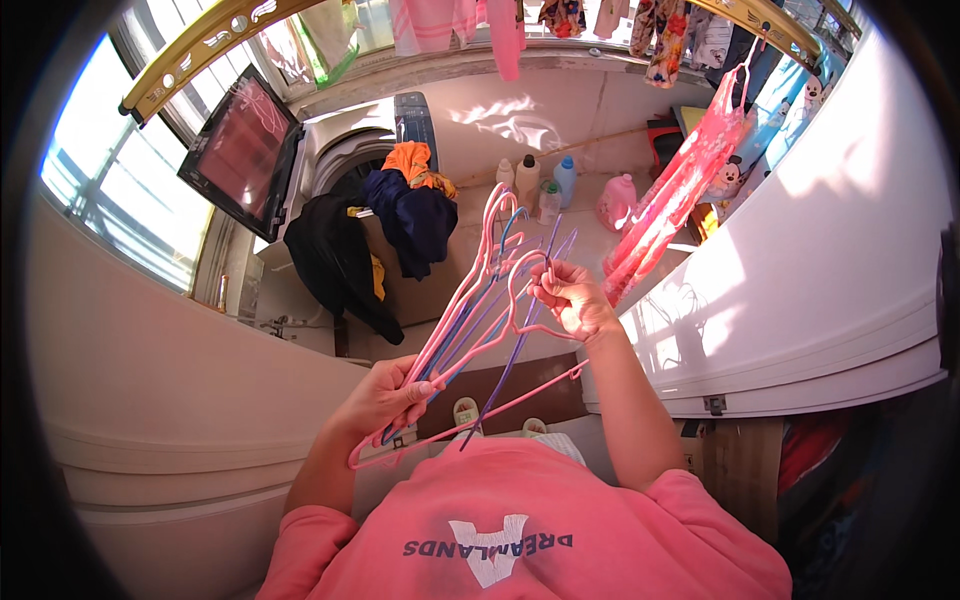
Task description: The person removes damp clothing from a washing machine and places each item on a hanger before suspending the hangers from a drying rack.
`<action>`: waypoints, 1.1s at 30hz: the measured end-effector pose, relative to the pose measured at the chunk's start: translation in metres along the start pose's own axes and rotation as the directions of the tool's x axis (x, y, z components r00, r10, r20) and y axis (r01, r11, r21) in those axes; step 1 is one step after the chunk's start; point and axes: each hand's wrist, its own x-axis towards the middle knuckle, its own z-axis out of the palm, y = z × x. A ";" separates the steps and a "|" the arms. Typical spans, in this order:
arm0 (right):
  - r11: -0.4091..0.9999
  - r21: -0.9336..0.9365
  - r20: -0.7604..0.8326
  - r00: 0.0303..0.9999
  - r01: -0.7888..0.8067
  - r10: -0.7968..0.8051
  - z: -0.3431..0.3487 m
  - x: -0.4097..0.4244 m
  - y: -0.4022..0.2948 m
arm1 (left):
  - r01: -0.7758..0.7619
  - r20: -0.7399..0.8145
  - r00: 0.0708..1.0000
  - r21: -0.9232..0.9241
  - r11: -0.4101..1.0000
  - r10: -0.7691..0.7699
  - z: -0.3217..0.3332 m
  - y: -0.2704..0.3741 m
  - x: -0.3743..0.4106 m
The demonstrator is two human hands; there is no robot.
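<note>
My left hand [397,394] grips a bundle of thin clothes hangers [457,319], pink, blue and purple, in front of my body. Their hooks point up and away from me. At the right of the bundle, my right hand [574,296] pinches the hook of a pink hanger [517,300] between thumb and fingers. A dark purple strip or hanger arm [504,375] crosses below it; which hanger it belongs to is hard to tell. Beyond the hands, a black garment [334,255] and a navy garment [412,217] hang over the front of a top-loading washing machine [352,124].
The washer's lid [244,150] stands raised. Several bottles [527,180] and a pink jug [618,201] stand on the floor by the wall. A red patterned dress [675,195] hangs at right from a gold drying rail [757,26]. White door panels flank me.
</note>
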 end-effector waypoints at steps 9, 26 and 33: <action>0.959 0.005 0.027 0.959 0.283 -0.283 0.029 -0.006 -0.022 | 0.148 -0.023 0.988 -0.044 0.988 -0.150 0.002 -0.011 0.006; 0.948 -0.312 -0.150 0.989 -0.056 0.009 0.018 -0.008 -0.012 | -0.058 0.051 0.995 -0.349 0.935 0.081 -0.002 0.005 0.011; 0.915 -0.403 0.016 0.999 -0.020 0.029 0.002 -0.003 -0.019 | -0.183 -0.059 0.983 -0.367 0.912 0.173 0.006 -0.008 0.011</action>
